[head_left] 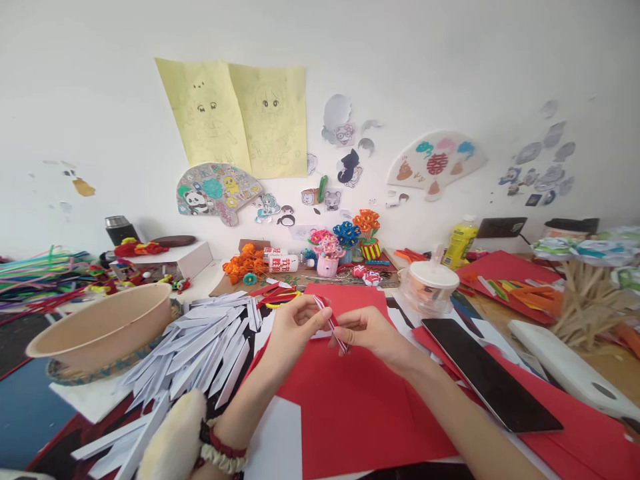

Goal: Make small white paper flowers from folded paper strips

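Observation:
Both my hands meet above a big red paper sheet (pixel 350 407) in the middle of the table. My left hand (pixel 295 327) pinches the upper part of a narrow red-and-white folded paper strip (pixel 330 322). My right hand (pixel 367 331) pinches the lower part of the same strip. The strip slants from upper left to lower right between the fingertips. A beaded bracelet and scrunchie sit on my left wrist (pixel 223 448).
A pile of white pointed paper strips (pixel 200 353) lies left of the hands, beside a tan bowl (pixel 100 327). A black tablet (pixel 487 370) lies to the right, a lidded clear tub (pixel 431 283) behind it. Paper flowers (pixel 345 243), glue bottle (pixel 459 245), pipe cleaners (pixel 35 273) line the back.

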`<state>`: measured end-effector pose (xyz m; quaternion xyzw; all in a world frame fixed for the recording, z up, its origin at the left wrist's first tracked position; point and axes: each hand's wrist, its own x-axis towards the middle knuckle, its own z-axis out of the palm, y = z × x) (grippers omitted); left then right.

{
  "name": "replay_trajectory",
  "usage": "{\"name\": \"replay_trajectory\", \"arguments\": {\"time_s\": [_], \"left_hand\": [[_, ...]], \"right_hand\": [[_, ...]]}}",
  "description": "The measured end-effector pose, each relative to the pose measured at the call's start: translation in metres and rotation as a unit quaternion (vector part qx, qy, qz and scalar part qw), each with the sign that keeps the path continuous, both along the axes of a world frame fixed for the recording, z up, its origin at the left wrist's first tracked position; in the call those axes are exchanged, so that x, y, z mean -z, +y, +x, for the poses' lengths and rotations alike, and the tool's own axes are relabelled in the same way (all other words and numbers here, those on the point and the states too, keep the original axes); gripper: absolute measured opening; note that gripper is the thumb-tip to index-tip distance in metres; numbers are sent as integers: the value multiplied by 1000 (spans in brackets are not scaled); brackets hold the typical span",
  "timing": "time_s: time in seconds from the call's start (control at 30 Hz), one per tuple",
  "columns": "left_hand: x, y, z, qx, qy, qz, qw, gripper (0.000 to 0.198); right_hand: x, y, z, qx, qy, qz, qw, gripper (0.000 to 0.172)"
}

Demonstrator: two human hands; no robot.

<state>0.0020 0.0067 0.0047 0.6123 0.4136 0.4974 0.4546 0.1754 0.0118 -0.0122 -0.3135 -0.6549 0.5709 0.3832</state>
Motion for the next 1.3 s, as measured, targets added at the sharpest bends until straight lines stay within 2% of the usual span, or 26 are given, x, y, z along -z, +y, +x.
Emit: {"name": "replay_trajectory", "arguments": {"time_s": [0.2, 0.4, 0.53, 0.63, 0.7, 0.9, 0.97, 1.13, 1.3], "left_hand": [[6, 4, -1, -2, 58, 46, 997, 25], [5, 3, 0, 17, 52, 18, 998, 26], [6, 3, 1, -14, 64, 38, 997, 27], [9, 3, 3, -58, 86, 52, 993, 29], [9, 2, 4, -78, 103, 61, 990, 30], [8, 2, 1, -73, 94, 106, 987, 23], [7, 2, -1, -79, 95, 136, 983, 27], [6, 4, -5, -87, 165, 210, 960, 16], [8, 5, -7, -105, 202, 248, 942, 12]], "right_hand": [[4, 1, -3, 28, -24, 24, 999, 42], [8, 5, -3, 32, -42, 47, 997, 41], [8, 4, -7, 64, -73, 90, 991, 41], [8, 1, -11, 128, -102, 143, 976, 33], [8, 0, -13, 148, -107, 158, 970, 27], [10, 2, -10, 126, -75, 125, 981, 27], [11, 3, -9, 118, -68, 105, 985, 28], [10, 3, -8, 93, -44, 76, 992, 28], [9, 2, -8, 88, -43, 81, 992, 27]]}}
